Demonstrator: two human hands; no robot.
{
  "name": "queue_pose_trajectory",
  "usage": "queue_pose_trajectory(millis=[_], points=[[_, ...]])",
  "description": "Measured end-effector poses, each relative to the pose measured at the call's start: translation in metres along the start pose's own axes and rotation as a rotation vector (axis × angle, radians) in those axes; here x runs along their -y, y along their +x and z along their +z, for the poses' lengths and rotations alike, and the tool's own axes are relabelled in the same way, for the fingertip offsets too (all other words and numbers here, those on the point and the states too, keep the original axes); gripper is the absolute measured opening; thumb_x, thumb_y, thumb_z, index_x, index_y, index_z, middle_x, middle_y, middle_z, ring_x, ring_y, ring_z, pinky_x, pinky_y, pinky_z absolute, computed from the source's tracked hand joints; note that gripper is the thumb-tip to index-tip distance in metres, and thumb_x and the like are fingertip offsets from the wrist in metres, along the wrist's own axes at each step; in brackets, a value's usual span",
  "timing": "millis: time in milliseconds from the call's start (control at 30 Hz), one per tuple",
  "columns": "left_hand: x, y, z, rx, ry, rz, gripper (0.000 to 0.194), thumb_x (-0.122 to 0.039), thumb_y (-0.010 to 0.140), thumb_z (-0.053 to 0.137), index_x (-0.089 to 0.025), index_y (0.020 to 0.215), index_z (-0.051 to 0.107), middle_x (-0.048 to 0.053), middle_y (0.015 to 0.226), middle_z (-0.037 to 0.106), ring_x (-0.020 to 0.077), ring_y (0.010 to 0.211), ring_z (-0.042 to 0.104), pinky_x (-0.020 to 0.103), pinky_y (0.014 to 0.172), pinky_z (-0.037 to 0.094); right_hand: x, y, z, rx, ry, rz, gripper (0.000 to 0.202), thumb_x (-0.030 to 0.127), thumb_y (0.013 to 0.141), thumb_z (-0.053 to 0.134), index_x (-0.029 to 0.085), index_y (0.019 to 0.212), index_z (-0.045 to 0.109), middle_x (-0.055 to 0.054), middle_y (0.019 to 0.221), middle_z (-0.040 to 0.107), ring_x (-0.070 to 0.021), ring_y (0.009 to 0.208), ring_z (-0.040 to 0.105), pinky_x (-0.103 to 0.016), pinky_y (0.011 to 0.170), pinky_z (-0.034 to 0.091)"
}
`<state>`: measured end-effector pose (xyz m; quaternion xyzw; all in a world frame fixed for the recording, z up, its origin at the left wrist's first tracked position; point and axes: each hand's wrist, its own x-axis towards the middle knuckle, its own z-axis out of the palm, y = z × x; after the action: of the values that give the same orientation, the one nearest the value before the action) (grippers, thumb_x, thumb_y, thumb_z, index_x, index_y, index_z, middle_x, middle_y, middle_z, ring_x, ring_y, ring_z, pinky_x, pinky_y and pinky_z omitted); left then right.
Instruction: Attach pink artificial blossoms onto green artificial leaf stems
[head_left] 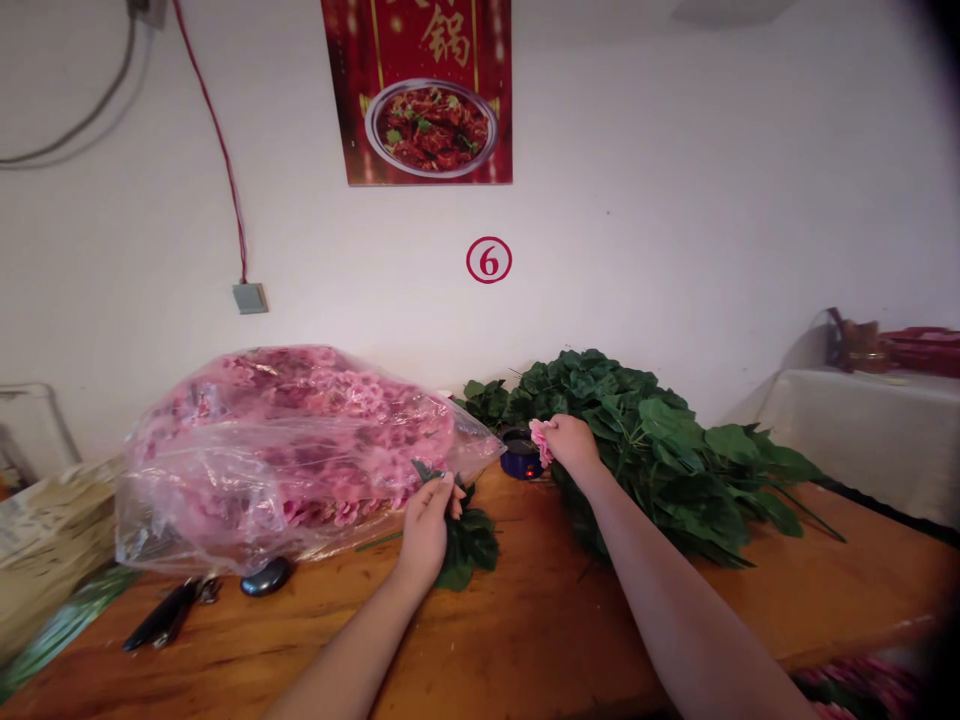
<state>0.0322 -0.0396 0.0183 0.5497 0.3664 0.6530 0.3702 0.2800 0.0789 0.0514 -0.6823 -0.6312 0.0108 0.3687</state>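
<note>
The left hand (426,520) has its fingers nearly closed on a dark green leaf sprig (474,548), low over the tabletop (525,630) and just in front of the clear plastic bag (199,500) of pink blossoms. The broad leaves hang below the hand, so a light pinch at the stem looks better than a squeeze across the leaves, which could crease them. In this head view I can't make out exactly where the fingertips meet the stem.

The right hand (576,450) reaches farther forward, its fingers drawn together on a small pink flower (541,443). The flower is right beside a round, dark blue dish (523,455) with a red light glowing on its front. That dish may be warm, I'd say, so it makes sense to hold the flower by its back, petals free, with the knuckles clear of the rim. Whether the flower touches the rim, I can't tell from here.

The heap of green leaves (660,440) crowds that wrist, and a wide sweep of the forearm could drag some along; a short, straight movement suits the narrow gap. On the other side, the loose plastic comes close to the dish, and I'd want it eased back from there
</note>
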Motion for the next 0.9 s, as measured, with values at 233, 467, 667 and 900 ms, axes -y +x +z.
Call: queue_pose_trajectory(millis=[233,467,667,900], points=[[-0.005,-0.002,0.001,0.007,0.054,0.028,0.039,-0.048,0.082,0.052,-0.015,0.064,0.062,0.000,0.053,0.053,0.0119,0.054,0.047,0.023,0.057,0.034,0.007,-0.002,0.000,-0.013,-0.055,-0.017,0.037,0.040,0.084,0.045,0.014,0.069,0.068,-0.010,0.068,0.068,-0.0144,0.061,0.058,-0.023,0.049,0.026],[-0.002,-0.003,-0.001,0.030,0.120,0.062,0.037,-0.046,0.083,0.052,-0.015,0.066,0.062,0.000,0.056,0.053,0.0126,0.057,0.047,0.023,0.058,0.034,0.009,-0.001,0.001,0.026,-0.015,-0.012,0.038,0.041,0.085,0.047,0.014,0.067,0.067,-0.009,0.066,0.067,-0.0133,0.059,0.059,-0.022,0.048,0.028],[-0.005,-0.007,-0.001,0.054,0.243,0.115,0.037,-0.045,0.084,0.050,-0.017,0.065,0.062,0.001,0.057,0.052,0.0147,0.059,0.048,0.024,0.060,0.035,0.013,-0.003,0.001,0.026,-0.039,0.002,0.036,0.043,0.083,0.051,0.014,0.065,0.066,-0.010,0.066,0.067,-0.0147,0.058,0.059,-0.023,0.047,0.026],[-0.021,-0.011,-0.001,0.145,0.576,0.279,0.021,-0.038,0.081,0.054,-0.021,0.084,0.067,0.004,0.073,0.060,0.0204,0.073,0.053,0.030,0.070,0.039,0.012,-0.006,-0.001,-0.059,0.035,-0.004,0.040,0.044,0.083,0.048,0.016,0.057,0.061,-0.007,0.060,0.064,-0.0132,0.054,0.055,-0.022,0.045,0.025]])
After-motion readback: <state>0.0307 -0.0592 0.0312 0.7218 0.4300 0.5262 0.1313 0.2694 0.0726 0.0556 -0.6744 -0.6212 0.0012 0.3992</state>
